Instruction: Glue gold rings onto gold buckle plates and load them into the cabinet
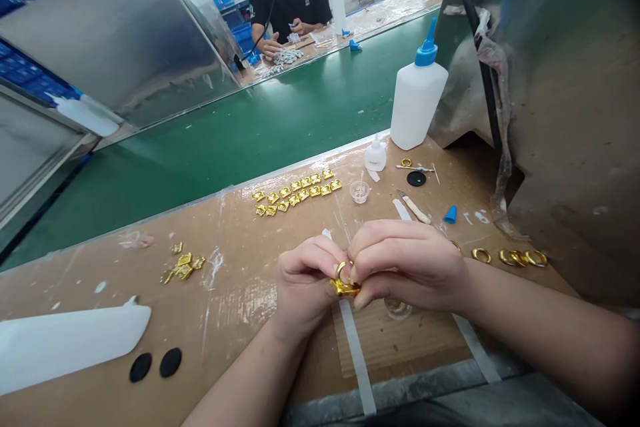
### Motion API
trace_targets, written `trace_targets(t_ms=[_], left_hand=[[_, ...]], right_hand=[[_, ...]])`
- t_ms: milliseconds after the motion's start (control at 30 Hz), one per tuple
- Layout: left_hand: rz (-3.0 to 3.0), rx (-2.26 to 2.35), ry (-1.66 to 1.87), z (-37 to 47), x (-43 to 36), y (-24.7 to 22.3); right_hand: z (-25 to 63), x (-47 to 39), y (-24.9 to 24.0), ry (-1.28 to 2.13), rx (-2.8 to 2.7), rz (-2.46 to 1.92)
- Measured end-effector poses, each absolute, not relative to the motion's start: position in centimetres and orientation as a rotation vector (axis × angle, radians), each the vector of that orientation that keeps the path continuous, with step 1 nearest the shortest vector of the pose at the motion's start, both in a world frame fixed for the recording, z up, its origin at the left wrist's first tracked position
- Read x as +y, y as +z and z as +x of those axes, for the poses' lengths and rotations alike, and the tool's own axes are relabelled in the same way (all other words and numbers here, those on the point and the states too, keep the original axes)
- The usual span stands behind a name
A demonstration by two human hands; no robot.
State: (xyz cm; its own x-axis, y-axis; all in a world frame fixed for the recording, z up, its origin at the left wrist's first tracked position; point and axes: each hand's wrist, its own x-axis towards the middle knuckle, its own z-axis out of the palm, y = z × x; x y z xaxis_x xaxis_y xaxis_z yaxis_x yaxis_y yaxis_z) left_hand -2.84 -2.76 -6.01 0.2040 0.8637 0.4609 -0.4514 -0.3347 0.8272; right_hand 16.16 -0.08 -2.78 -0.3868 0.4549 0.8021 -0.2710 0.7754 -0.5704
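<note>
Close together over the front of the bench, my left hand (306,277) and my right hand (405,263) both pinch a small gold piece (345,289) with a gold ring (341,269) standing up from it. The fingertips of both hands cover part of the ring. Under my right hand a small clear cup (399,309) is partly hidden. Two rows of gold square pieces (294,199) lie beyond my hands. A loose pile of similar gold pieces (185,265) is to the left. Several gold rings (523,257) lie beside my right forearm.
A large white bottle with blue nozzle (419,103), a small white bottle (375,155), a clear cup (359,191) and a knife (414,207) stand or lie behind my right hand. Black discs (171,362) lie at left. Across the green belt (280,113) sits another person (287,0).
</note>
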Motion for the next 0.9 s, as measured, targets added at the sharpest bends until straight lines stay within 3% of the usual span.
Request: trace_targets(t_ms=[900], left_hand=[[1.258,0.621,1.395,-2.15,-2.84,-5.65]], right_hand=[[16.83,0.42,-2.88,0.534,-1.847,-0.393]])
